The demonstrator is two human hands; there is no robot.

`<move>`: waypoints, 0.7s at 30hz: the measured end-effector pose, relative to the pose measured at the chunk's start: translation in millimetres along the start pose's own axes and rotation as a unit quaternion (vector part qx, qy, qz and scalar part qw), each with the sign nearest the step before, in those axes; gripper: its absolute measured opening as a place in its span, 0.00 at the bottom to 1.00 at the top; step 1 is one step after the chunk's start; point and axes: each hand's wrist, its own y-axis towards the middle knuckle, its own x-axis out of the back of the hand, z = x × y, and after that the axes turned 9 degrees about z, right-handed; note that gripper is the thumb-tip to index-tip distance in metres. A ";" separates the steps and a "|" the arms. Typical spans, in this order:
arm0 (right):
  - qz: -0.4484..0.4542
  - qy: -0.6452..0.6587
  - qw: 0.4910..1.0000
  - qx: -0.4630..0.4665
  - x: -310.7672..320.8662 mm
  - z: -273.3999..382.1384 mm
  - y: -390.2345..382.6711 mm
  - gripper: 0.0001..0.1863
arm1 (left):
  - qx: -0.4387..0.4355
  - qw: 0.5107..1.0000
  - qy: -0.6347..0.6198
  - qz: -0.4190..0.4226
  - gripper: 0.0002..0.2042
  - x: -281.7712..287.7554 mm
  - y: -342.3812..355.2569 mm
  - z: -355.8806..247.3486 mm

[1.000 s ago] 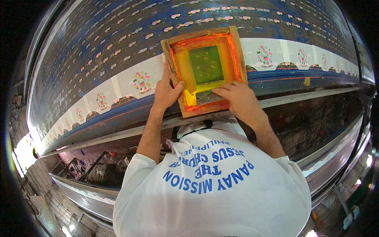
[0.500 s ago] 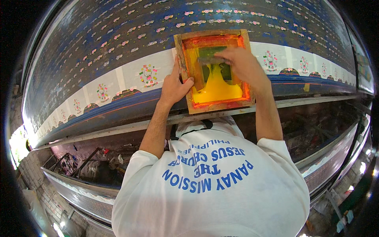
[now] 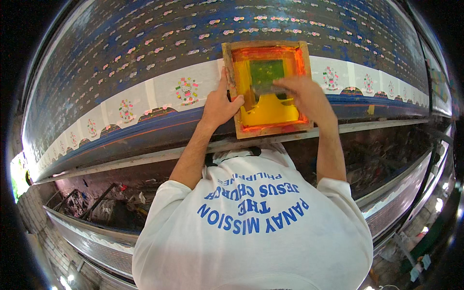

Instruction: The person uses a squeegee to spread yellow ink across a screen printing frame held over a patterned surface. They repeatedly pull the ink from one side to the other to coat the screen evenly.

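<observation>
A wooden screen printing frame (image 3: 275, 132) lies over a white cloth strip (image 3: 159, 92) on the long dark table. My left hand (image 3: 220, 106) is closed round the frame's left side, thumb on top of the wood. My right hand (image 3: 311, 100) reaches in over the right side, its fingers closed on a squeegee (image 3: 265, 90) that is partly hidden and blurred. Yellow ink (image 3: 270, 113) pools in the near half of the screen, just below the squeegee. Beyond it, the mesh window (image 3: 267, 70) looks dark green.
Small cartoon prints (image 3: 186, 90) repeat along the cloth on both sides of the frame. The printing table (image 3: 159, 29) carries rows of small coloured marks. A ledge (image 3: 164, 155) runs along its near edge, with a dark trough (image 3: 108, 200) holding scraps below.
My right hand has drawn the squeegee toward me, from the far part of the mesh window to its near part. My left hand keeps its hold on the frame. The view has shifted slightly.
</observation>
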 end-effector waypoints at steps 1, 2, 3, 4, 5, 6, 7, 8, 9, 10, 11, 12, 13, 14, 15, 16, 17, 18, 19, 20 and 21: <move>-0.020 0.003 1.000 0.023 1.2 -10.2 16.1 0.28 | -0.005 1.000 0.000 -0.002 0.55 0.7 -0.8 -2.2; -0.041 0.004 0.998 0.044 3.6 -23.7 34.9 0.28 | -0.014 1.000 0.000 -0.004 0.55 2.0 -0.6 -5.6; -0.063 0.005 0.996 0.068 6.0 -33.7 50.3 0.27 | -0.021 1.000 0.000 -0.008 0.55 4.1 0.1 -8.1; -0.065 -0.009 0.996 0.063 8.4 -39.5 59.8 0.27 | -0.025 1.000 -0.005 -0.006 0.55 3.6 1.9 -7.6; -0.067 -0.022 0.996 0.057 10.9 -43.6 66.9 0.27 | -0.031 0.999 -0.011 -0.003 0.55 1.7 4.1 -5.4; -0.064 -0.033 0.996 0.057 10.2 -42.9 71.3 0.27 | -0.029 0.999 -0.017 -0.004 0.55 1.5 2.8 -5.3; -0.043 -0.031 0.998 0.037 8.7 -41.4 68.1 0.28 | -0.020 1.000 -0.010 0.001 0.55 2.4 2.7 -5.4; -0.023 -0.029 0.999 0.016 6.8 -38.4 60.2 0.28 | -0.012 1.000 -0.003 0.007 0.55 3.6 3.2 -6.1; 0.003 -0.029 1.000 0.000 3.7 -32.7 53.1 0.28 | 0.001 1.000 0.000 0.009 0.55 3.2 0.9 -6.1; 0.008 -0.031 0.999 0.008 -0.7 -28.0 43.3 0.28 | -0.001 1.000 -0.003 0.001 0.55 2.3 -0.4 -4.1; 0.013 -0.033 0.999 0.015 -9.1 -24.7 29.5 0.29 | -0.003 1.000 -0.006 -0.006 0.55 1.5 -1.8 -1.2; 0.015 -0.033 0.999 0.018 -17.6 -21.9 12.0 0.29 | -0.009 1.000 -0.006 -0.009 0.55 -0.4 -0.9 -0.6; 0.006 -0.037 0.999 0.006 -26.3 -16.2 -4.9 0.30 | -0.005 1.000 -0.010 -0.006 0.55 -1.1 -0.6 -1.2; -0.002 -0.039 0.999 -0.007 -34.8 -9.3 -23.2 0.30 | -0.001 1.000 -0.013 -0.002 0.55 -1.0 -0.3 -3.3; -0.012 -0.041 0.999 -0.017 -42.0 -4.3 -37.6 0.31 | 0.003 1.000 -0.014 -0.001 0.55 -1.0 -0.4 -4.3; -0.025 -0.040 0.999 -0.017 -46.5 0.9 -47.2 0.30 | 0.000 1.000 -0.007 -0.009 0.55 -1.5 0.2 -4.9; -0.038 -0.040 0.998 -0.016 -50.8 6.4 -54.0 0.29 | -0.003 1.000 -0.001 -0.017 0.55 -3.8 -0.6 -4.7; -0.053 -0.041 0.998 -0.019 -53.0 11.3 -59.3 0.28 | -0.009 1.000 0.004 -0.023 0.54 -4.8 0.2 -6.1; -0.052 -0.059 0.997 -0.022 -57.2 11.4 -62.6 0.30 | -0.006 1.000 0.007 -0.023 0.54 -5.6 0.9 -5.8; -0.056 -0.064 0.996 -0.014 -57.8 12.2 -64.3 0.31 | -0.003 1.000 0.009 -0.024 0.53 -5.6 0.9 -4.4; -0.059 -0.067 0.996 -0.006 -57.9 12.4 -65.8 0.32 | 0.001 1.000 0.012 -0.024 0.53 -5.0 0.5 -4.5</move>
